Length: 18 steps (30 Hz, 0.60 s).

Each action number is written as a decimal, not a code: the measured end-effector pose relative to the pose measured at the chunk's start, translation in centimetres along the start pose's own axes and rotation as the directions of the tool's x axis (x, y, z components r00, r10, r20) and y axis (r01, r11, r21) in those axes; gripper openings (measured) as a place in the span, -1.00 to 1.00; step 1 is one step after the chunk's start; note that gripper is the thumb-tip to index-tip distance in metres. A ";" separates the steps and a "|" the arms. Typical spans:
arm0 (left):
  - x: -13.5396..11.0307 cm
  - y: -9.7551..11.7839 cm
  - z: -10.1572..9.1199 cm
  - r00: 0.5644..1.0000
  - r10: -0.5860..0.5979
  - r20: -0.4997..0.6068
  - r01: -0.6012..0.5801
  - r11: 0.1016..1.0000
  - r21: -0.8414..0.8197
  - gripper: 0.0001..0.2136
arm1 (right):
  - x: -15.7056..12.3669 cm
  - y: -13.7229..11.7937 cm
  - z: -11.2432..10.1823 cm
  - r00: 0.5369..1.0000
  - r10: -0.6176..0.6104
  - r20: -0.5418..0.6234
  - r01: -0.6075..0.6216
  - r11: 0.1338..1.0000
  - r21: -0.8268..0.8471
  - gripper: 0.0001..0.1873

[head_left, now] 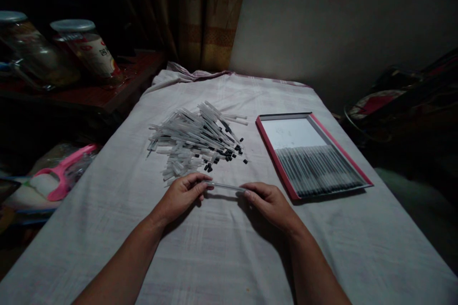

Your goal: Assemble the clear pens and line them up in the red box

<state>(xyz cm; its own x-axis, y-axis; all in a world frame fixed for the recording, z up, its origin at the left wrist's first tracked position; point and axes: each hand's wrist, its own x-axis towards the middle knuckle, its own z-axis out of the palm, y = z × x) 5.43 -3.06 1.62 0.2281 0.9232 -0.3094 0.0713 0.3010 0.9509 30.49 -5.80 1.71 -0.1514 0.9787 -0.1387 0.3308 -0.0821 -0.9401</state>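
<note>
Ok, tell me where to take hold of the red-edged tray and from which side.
Take the tray by its two long rims, probably from left and right at once, and keep it level. It lies flat and open, and the pens lined up in its near half look loose.

Between left hand (182, 195), right hand (270, 202): clear tube (225, 186)

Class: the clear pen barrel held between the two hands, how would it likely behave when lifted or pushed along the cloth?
Probably stiff: the clear pen barrel spans straight between the left hand and right hand without sagging. Likely light, since pinches at its ends hold it. Thin and seemingly round, it might roll if nudged, though the cloth may slow it.
</note>
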 end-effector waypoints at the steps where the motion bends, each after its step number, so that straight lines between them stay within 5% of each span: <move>1: 0.0 0.1 0.0 1.000 -0.001 -0.003 0.001 1.000 0.004 -0.64 | 0.1 -0.1 0.0 0.999 -0.037 0.007 0.038 0.998 -0.045 -0.71; 18: 0.0 0.3 0.1 1.000 -0.024 0.010 0.023 0.999 0.044 -0.74 | 0.2 -0.1 1.9 0.955 -0.297 0.003 0.291 0.934 -0.208 -0.77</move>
<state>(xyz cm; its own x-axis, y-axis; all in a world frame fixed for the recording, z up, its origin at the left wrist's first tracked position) 5.53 -2.98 1.89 0.2358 0.9135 -0.3316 0.1190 0.3115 0.9428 28.66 -5.91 1.21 -0.2456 0.9583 0.1459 0.4587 0.2475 -0.8534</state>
